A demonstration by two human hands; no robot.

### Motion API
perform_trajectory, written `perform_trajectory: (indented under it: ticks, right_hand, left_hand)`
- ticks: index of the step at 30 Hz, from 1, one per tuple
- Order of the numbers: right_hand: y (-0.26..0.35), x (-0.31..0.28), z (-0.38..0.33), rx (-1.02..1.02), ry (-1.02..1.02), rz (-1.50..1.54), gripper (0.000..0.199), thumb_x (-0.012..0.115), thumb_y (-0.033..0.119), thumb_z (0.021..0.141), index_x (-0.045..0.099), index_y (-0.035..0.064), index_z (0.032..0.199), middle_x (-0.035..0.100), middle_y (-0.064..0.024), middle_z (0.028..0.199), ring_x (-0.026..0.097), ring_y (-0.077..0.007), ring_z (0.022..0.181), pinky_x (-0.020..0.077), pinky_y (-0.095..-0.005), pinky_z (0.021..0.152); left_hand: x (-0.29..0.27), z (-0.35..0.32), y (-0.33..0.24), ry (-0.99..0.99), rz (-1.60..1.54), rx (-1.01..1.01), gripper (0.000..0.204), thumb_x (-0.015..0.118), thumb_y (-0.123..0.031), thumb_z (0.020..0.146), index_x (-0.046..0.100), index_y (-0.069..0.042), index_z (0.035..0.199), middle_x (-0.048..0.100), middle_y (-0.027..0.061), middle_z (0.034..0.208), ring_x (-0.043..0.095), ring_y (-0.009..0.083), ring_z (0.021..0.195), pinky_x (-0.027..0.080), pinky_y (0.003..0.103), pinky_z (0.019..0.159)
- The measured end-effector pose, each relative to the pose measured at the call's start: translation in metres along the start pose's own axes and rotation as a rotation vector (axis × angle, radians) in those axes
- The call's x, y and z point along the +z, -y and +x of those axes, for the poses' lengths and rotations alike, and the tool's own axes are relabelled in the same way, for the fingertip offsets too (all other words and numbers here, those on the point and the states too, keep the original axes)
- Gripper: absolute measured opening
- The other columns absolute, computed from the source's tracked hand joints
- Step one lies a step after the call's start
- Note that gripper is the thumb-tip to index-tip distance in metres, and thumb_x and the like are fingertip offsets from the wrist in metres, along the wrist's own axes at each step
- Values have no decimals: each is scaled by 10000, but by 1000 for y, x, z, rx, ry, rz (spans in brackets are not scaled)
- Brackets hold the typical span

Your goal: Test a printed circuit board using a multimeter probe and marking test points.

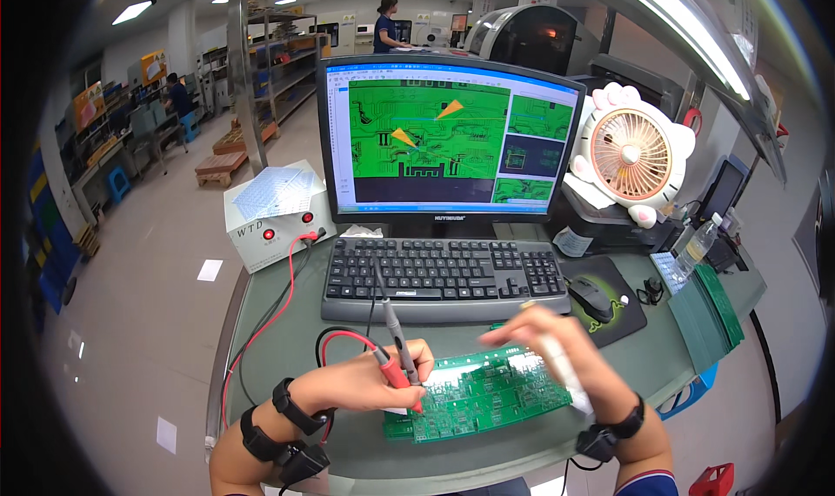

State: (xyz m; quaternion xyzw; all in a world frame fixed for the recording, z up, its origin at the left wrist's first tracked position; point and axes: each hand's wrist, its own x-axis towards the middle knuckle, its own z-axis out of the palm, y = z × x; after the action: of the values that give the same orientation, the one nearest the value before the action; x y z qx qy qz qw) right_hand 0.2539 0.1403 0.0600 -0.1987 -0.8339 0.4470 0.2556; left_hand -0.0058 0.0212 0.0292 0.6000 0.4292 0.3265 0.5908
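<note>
My left hand (383,379) is closed around two test probes, a red one (393,371) and a grey one (398,339). The red probe's tip points down at the left part of a green circuit board (487,396), and the grey one slants upward. My right hand (548,335) hovers over the board's right side, its fingers stretched to the left and apart from the probes. Along its palm side runs a white strip (564,370); whether it is held or worn I cannot make out. Another green board edge (397,428) shows beneath the first.
Behind the board lie a black keyboard (444,274) and a mouse (591,298). A monitor (426,139) shows a green board layout. A white tester box (277,218) with leads stands left. A fan (631,153), bottle (696,244) and stacked green boards (704,318) are right.
</note>
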Motion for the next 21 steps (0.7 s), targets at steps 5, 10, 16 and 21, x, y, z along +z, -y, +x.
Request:
perform_trajectory:
  ticks: [5,10,16,21]
  right_hand:
    - [26,54,22,-10,159,-6,317,682,278,912,585,80,1139,588,-52,701,610,-160,666,468,-337,615]
    - [13,63,17,-144,-13,128,273,668,262,930,519,33,929,618,-60,717,611,-129,670,472,-279,603]
    - [-10,44,-12,117,-38,303,291,739,157,864,470,78,786,555,20,710,622,-68,689,465,-224,588]
    - [-14,31,-14,331,110,586,167,677,157,924,582,21,908,650,-61,771,608,-89,644,470,-226,571]
  left_hand:
    - [6,9,-17,47,184,-79,260,645,-179,856,509,-43,1031,605,42,922,602,102,839,491,274,734]
    - [19,0,-26,-42,45,-42,291,631,-183,875,513,-22,1087,578,62,1020,594,112,880,496,284,762]
    - [0,-16,1,-72,52,-161,226,657,-248,923,553,-50,954,642,14,876,579,71,759,476,237,687]
    - [-4,-17,11,-107,-120,-20,217,687,-178,915,557,-5,935,664,75,901,668,109,764,531,243,662]
